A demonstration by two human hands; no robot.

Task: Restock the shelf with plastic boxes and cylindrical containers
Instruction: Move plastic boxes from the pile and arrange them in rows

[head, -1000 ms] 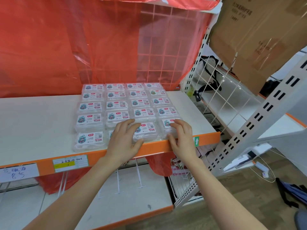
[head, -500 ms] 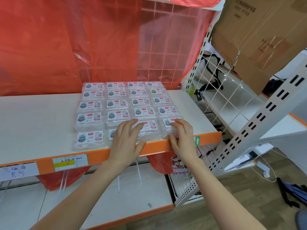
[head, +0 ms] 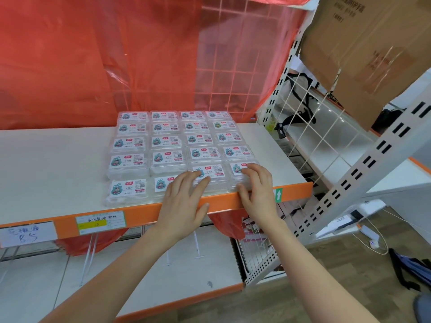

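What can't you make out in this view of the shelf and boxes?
Head view: left hand covers part of the label on the second front box.
Head view: right hand covers part of the corner box.
Head view: small print on labels is too small to read.
Head view: cardboard carton cut off by the top edge.

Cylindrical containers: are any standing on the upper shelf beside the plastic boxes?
No, only flat clear plastic boxes lie in rows on the white shelf; nothing cylindrical stands there.

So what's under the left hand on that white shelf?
The left hand rests on two clear plastic boxes in the front row; their labels peek out, the rest is covered.
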